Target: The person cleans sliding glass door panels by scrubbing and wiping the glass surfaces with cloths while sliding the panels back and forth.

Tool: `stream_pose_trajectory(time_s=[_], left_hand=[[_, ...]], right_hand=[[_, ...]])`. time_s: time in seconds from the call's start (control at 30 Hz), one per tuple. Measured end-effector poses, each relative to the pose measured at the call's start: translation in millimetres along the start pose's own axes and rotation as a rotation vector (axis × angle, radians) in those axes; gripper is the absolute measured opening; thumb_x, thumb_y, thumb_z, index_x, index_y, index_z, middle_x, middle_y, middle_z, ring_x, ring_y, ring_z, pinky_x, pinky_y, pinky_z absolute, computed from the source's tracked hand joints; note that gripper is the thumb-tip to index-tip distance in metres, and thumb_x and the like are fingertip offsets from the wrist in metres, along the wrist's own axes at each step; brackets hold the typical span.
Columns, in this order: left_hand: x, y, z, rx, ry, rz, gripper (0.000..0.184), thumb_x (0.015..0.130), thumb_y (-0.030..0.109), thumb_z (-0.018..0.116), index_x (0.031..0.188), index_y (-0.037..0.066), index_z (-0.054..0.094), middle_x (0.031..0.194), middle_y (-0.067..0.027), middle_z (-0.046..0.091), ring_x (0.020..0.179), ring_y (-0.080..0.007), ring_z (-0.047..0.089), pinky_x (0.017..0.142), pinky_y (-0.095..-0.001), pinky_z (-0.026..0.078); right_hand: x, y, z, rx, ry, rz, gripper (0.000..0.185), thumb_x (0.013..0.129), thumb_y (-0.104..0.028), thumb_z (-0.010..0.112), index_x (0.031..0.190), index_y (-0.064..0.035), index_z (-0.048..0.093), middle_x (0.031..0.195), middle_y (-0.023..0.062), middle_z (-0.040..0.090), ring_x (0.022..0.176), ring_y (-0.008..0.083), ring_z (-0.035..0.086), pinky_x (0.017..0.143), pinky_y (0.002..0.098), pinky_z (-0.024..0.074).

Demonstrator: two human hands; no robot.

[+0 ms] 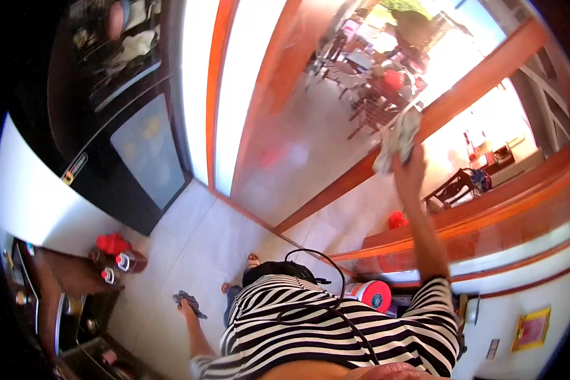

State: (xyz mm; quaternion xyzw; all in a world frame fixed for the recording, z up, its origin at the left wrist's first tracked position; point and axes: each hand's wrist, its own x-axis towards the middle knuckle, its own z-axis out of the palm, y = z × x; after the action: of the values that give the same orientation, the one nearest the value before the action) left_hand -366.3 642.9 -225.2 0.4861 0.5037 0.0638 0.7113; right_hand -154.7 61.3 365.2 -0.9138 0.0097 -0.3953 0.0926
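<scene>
My right hand (406, 166) is raised and wrapped round a pale cloth (399, 136). The cloth lies against or very near the wooden door frame (468, 85) and its glass; contact is hard to tell. Low on the other side, my left hand (185, 308) grips a dark grey patterned cloth (190, 303) that hangs over the tiled floor. Some of the fingers on both hands are hidden by the cloths.
A black cabinet (88, 180) stands at the left, with red-capped bottles (132, 261) on the floor below it. A red-and-white bucket (375, 294) sits by my right side. Through the glass, chairs and a red lantern-like object (392, 80) show.
</scene>
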Motion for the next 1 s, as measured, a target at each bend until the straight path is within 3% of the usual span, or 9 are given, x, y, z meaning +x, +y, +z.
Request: stream_pose_trajectory(time_s=[0.13, 0.27, 0.4, 0.5, 0.53, 0.63, 0.73, 0.83, 1.0], left_hand=[[5, -11, 66, -0.058, -0.084, 0.095, 0.032, 0.081, 0.022, 0.06, 0.103, -0.001, 0.056, 0.087, -0.0115, 0.063, 0.073, -0.0206, 0.061, 0.059, -0.0353, 0.052], [-23, -9, 124, 0.071, -0.219, 0.075, 0.028, 0.079, 0.02, 0.058, 0.098, 0.0, 0.055, 0.084, -0.008, 0.06, 0.067, -0.0175, 0.056, 0.056, -0.0333, 0.047], [-83, 22, 151, 0.086, -0.286, 0.05, 0.021, 0.076, 0.021, 0.058, 0.084, 0.003, 0.052, 0.075, -0.0048, 0.056, 0.061, -0.0145, 0.051, 0.052, -0.0321, 0.044], [-82, 12, 144, 0.16, -0.224, 0.092, 0.023, 0.076, 0.021, 0.059, 0.085, 0.002, 0.053, 0.075, -0.0051, 0.056, 0.063, -0.0152, 0.052, 0.054, -0.0328, 0.045], [-77, 7, 139, 0.121, -0.216, 0.089, 0.024, 0.076, 0.022, 0.06, 0.086, 0.001, 0.053, 0.076, -0.0057, 0.057, 0.064, -0.0157, 0.053, 0.055, -0.0332, 0.046], [-41, -21, 107, 0.134, -0.127, 0.119, 0.028, 0.076, 0.023, 0.06, 0.09, 0.0, 0.055, 0.082, -0.0077, 0.059, 0.067, -0.0175, 0.055, 0.059, -0.034, 0.048], [-20, -24, 85, 0.068, -0.097, 0.085, 0.037, 0.076, 0.024, 0.064, 0.102, -0.001, 0.057, 0.091, -0.0102, 0.061, 0.076, -0.0193, 0.057, 0.066, -0.0348, 0.05], [-28, -13, 67, -0.126, -0.253, 0.076, 0.041, 0.082, 0.024, 0.063, 0.115, 0.001, 0.055, 0.104, -0.0137, 0.061, 0.088, -0.0232, 0.059, 0.074, -0.0383, 0.049], [-11, -27, 57, -0.274, -0.144, 0.036, 0.025, 0.081, 0.015, 0.058, 0.104, 0.005, 0.057, 0.078, -0.0055, 0.061, 0.058, -0.0176, 0.057, 0.049, -0.0332, 0.049]], right_hand=[[155, -41, -81, -0.56, 0.512, -0.44, 0.051, 0.079, -0.028, 0.065, 0.122, -0.004, 0.051, 0.097, 0.0196, 0.055, 0.087, 0.0347, 0.052, 0.088, 0.0428, 0.0402], [270, -47, -117, -0.785, 0.798, -0.517, 0.044, 0.078, -0.035, 0.063, 0.116, -0.0155, 0.058, 0.122, 0.0105, 0.052, 0.103, 0.0353, 0.05, 0.091, 0.0468, 0.0381], [299, -47, -63, -0.693, 0.744, -0.325, 0.046, 0.076, -0.032, 0.064, 0.119, -0.0163, 0.056, 0.114, 0.0037, 0.058, 0.101, 0.0324, 0.051, 0.077, 0.0479, 0.0466], [266, -56, 9, -0.505, 0.322, -0.335, 0.045, 0.076, -0.024, 0.063, 0.119, -0.0166, 0.052, 0.096, 0.0171, 0.055, 0.087, 0.0349, 0.054, 0.068, 0.0506, 0.0447], [245, -40, 53, -0.484, 0.454, -0.558, 0.041, 0.078, -0.02, 0.058, 0.118, -0.0162, 0.05, 0.093, 0.0207, 0.054, 0.082, 0.0353, 0.054, 0.066, 0.0521, 0.0431], [151, -54, 134, -0.499, -0.334, -0.536, 0.035, 0.082, -0.015, 0.05, 0.117, -0.0164, 0.054, 0.099, 0.0204, 0.055, 0.09, 0.0365, 0.053, 0.073, 0.0456, 0.0423], [84, -18, 183, -0.419, -0.267, -1.13, 0.036, 0.081, -0.015, 0.05, 0.116, -0.0106, 0.055, 0.101, 0.0091, 0.057, 0.097, 0.0275, 0.053, 0.073, 0.0438, 0.0424], [97, -17, 152, -0.546, -0.215, -1.232, 0.036, 0.08, -0.013, 0.05, 0.115, -0.0086, 0.054, 0.102, 0.0078, 0.057, 0.097, 0.0254, 0.053, 0.073, 0.0426, 0.0425], [228, -18, 0, -0.602, 0.216, -0.795, 0.036, 0.074, -0.009, 0.059, 0.11, -0.0093, 0.056, 0.1, 0.0124, 0.059, 0.081, 0.0307, 0.059, 0.063, 0.0425, 0.0488]])
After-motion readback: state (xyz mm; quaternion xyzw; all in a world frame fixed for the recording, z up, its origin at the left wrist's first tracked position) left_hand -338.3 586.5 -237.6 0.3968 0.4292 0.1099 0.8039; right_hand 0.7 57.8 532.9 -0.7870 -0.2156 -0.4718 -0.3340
